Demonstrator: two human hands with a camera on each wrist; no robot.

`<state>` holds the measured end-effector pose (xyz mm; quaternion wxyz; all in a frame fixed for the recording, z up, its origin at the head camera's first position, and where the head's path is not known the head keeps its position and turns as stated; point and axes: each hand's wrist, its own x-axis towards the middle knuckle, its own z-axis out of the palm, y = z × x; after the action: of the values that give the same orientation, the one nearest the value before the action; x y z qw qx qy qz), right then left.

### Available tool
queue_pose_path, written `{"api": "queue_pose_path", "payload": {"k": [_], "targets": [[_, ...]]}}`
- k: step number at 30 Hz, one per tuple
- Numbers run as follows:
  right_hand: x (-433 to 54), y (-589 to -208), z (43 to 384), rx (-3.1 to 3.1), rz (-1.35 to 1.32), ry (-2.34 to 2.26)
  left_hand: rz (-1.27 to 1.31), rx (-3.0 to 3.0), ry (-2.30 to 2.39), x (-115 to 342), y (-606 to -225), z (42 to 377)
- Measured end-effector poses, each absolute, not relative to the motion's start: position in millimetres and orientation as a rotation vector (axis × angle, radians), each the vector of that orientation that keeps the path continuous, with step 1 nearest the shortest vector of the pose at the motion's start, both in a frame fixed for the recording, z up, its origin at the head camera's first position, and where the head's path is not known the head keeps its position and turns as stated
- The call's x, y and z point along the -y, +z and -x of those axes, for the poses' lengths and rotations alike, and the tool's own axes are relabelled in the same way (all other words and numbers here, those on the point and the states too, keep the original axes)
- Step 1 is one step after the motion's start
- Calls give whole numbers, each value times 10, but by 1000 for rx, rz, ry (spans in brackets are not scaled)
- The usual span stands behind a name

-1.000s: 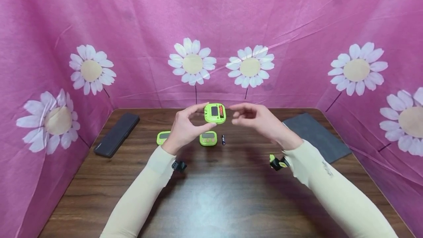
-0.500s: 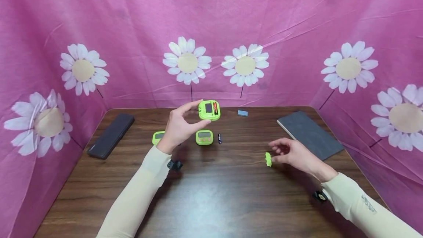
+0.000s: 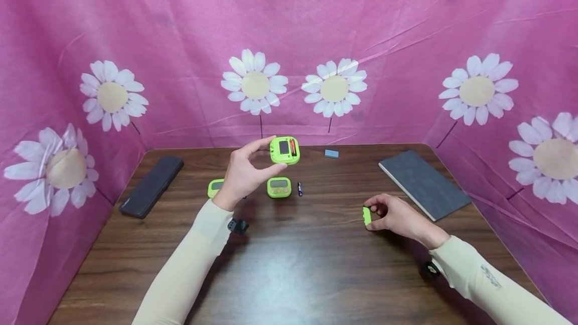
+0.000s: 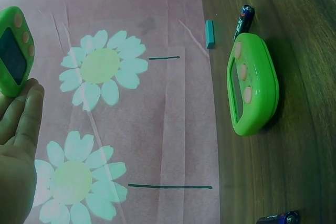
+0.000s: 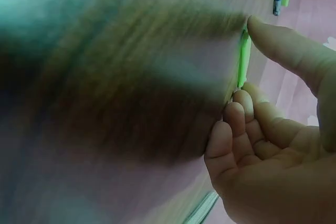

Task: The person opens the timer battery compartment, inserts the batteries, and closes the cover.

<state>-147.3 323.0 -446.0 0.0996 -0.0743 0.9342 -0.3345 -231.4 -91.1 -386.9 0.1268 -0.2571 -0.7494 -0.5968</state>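
My left hand (image 3: 244, 174) holds a green digital timer (image 3: 281, 157) up above the table, its back towards me. A red battery (image 3: 293, 147) sits in the timer's uncovered slot. In the left wrist view the screen side of the held timer (image 4: 13, 51) shows. To the right, my right hand (image 3: 399, 217) pinches a small green battery cover (image 3: 367, 216) by its ends, low at the tabletop. Thumb and fingers span the cover (image 5: 243, 59) in the right wrist view. A second timer (image 3: 279, 187) rests on the table beside a dark battery (image 3: 300, 189).
A third green timer (image 3: 215, 187) is partly hidden by my left hand. Near the back edge lies a small blue block (image 3: 331, 154). A black case (image 3: 152, 187) is at the left and a dark grey notebook (image 3: 424, 184) at the right. A pink cloth surrounds the table.
My right hand has moved from beside the held timer to the cover on the right, and its fingers have closed on that cover. The left hand still holds the timer up.
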Motion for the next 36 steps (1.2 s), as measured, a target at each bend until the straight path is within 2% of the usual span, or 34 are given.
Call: {"api": "queue_pose_path", "payload": {"k": [10, 29, 36], "targets": [[-3172, -4416, 1513, -2783, 221, -893, 749, 2184, -1716, 911, -3852, 2310], [-3144, -4430, 1537, -2693, 323, -1031, 742, 2212, -1690, 926, -3888, 2326], [-3136, -4391, 1563, -2686, 275, -1027, 758, 2190, -1699, 929, -3883, 2337]]}}
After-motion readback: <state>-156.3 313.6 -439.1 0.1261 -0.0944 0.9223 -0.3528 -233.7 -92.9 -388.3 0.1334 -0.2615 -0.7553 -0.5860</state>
